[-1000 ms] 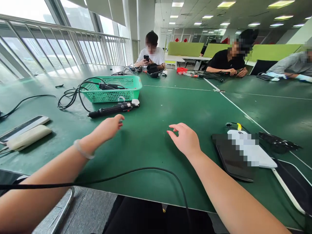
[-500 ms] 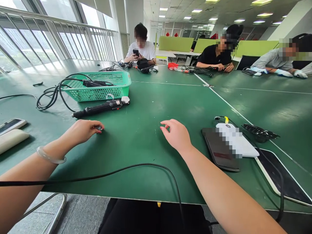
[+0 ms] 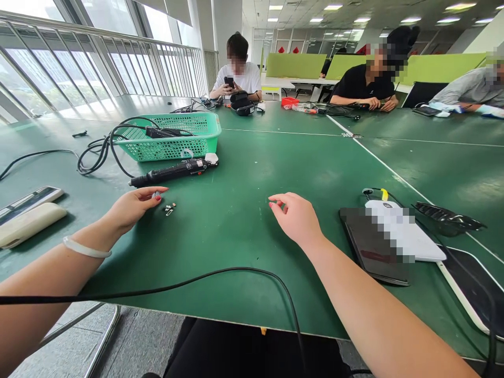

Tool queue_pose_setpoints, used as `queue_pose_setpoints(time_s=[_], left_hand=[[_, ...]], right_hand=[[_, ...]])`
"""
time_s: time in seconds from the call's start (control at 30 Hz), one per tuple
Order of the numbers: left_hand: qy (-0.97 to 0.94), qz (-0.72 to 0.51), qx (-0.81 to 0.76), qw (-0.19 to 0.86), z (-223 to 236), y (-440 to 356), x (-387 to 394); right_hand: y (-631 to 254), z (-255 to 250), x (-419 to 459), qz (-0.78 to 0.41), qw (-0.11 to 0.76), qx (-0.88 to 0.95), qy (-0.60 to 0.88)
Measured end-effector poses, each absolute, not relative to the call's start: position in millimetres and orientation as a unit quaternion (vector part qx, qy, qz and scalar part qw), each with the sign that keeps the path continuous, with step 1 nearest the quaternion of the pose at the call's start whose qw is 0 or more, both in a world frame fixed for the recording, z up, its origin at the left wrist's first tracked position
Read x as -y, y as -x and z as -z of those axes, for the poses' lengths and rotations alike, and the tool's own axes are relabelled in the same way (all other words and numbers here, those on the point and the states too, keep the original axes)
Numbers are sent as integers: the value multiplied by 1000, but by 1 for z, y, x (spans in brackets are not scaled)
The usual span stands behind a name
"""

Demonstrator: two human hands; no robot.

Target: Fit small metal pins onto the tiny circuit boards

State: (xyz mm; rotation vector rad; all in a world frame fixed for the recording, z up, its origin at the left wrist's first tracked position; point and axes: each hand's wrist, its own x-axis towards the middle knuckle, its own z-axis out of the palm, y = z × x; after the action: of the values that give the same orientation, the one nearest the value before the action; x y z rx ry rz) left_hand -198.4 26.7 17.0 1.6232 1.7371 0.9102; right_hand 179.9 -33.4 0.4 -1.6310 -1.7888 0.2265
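My left hand (image 3: 136, 207), a pale bangle on its wrist, is just above the table at left. A small silvery-grey piece (image 3: 156, 195), too small to name, is between its thumb and fingers. Beside the fingertips, several tiny metal and whitish parts (image 3: 169, 209) lie loose on the green table (image 3: 220, 231). My right hand (image 3: 296, 216) rests near the middle right, fingers curved and slightly apart from the thumb, with nothing visible in it. Past my left hand lies a black electric screwdriver (image 3: 173, 172), alongside a green plastic basket (image 3: 165, 149).
A black cable (image 3: 220, 270) crosses the near table. At right are a dark flat case (image 3: 370, 247), a white device (image 3: 425, 244), a tablet (image 3: 472, 294) and a crinkled black wrapper (image 3: 449, 216). Two phone-like objects sit left. Several people sit across the table.
Tiny parts now lie on the table beside my left hand, whose fingers have drawn back leftward and opened somewhat. The view has shifted slightly; my right hand keeps its pose.
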Motion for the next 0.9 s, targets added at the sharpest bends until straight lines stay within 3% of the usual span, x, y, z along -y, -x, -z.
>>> queue_pose_setpoints(time_s=[0.23, 0.37, 0.47, 0.6, 0.73, 0.9], left_hand=[[-704, -251, -614, 253, -3, 125, -12], [-727, -238, -523, 377, -7, 44, 1], [-679, -316, -441, 495, -16, 1, 4], [-616, -402, -417, 534, -22, -7, 0], [-548, -408, -433, 587, -12, 8, -8], [-486, -417, -436, 632, -5, 11, -14]], right_hand=[[-176, -1, 33, -110, 341, 692, 627], [-180, 0, 32, -121, 350, 688, 624], [-187, 2, 30, -128, 357, 688, 618], [-193, 0, 28, -165, 306, 715, 607], [-189, -3, 32, -193, 227, 758, 580], [-173, -1, 37, -190, 205, 780, 560]])
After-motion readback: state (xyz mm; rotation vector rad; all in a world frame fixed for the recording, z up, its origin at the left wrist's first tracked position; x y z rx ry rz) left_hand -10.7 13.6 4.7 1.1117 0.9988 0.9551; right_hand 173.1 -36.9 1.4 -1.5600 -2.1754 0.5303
